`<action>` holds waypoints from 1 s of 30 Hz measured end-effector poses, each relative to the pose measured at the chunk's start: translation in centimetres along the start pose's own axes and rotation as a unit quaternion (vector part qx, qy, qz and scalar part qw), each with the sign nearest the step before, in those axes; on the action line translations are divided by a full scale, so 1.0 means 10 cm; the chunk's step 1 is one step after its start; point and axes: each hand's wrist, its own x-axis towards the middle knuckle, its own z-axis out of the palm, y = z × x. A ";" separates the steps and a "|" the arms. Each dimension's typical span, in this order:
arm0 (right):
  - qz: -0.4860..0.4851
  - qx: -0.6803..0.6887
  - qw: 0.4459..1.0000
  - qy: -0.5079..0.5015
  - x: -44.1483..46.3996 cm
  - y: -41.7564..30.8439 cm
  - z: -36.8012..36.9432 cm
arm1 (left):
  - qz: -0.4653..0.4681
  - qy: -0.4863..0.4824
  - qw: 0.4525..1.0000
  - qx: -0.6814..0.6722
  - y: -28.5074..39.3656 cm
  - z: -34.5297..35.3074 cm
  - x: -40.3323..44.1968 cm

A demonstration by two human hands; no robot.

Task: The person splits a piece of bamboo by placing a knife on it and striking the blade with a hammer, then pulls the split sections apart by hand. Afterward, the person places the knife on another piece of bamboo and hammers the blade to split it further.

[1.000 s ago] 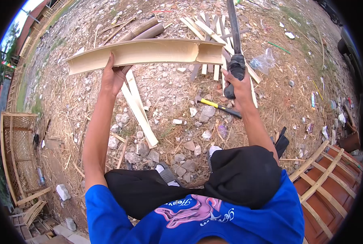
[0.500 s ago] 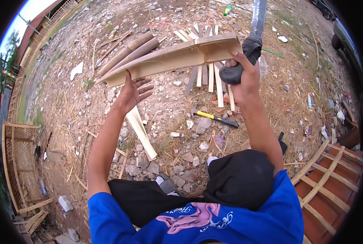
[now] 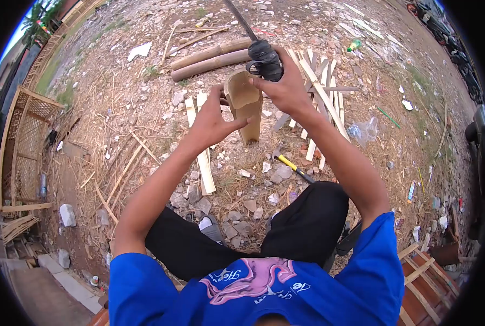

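Note:
A split piece of bamboo (image 3: 246, 117) stands nearly upright in front of me, its pale hollow side facing me. My left hand (image 3: 214, 122) is around its left side, with the thumb stretched across the front. My right hand (image 3: 286, 89) grips the black-wrapped handle (image 3: 266, 61) of a long blade (image 3: 240, 19) that points up and away. The right thumb and fingers are also at the bamboo's top edge. Behind the right hand lies a pile of pale and dark strips (image 3: 321, 89).
Two bamboo poles (image 3: 210, 58) lie beyond the hands. A hammer with a yellow and black handle (image 3: 292, 167) rests on stony ground before my feet. Pale strips (image 3: 204, 171) lie nearer left. Lattice frames stand at left (image 3: 28, 146) and lower right (image 3: 424, 280).
The bamboo has turned from lying crosswise to nearly upright. My left hand has moved right, nearer my right hand, and the blade now leans to the left.

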 end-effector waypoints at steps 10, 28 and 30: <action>0.081 0.046 0.994 0.054 -0.17 -0.48 0.17 | 0.034 0.040 0.949 -0.312 -0.39 0.32 0.30; 0.133 0.033 0.990 -0.008 -0.78 -0.38 0.53 | 0.077 0.084 0.957 -0.265 -0.78 0.15 0.93; 0.142 0.035 0.989 -0.004 -0.77 -0.29 0.60 | 0.025 0.064 0.959 -0.274 -0.75 0.11 0.90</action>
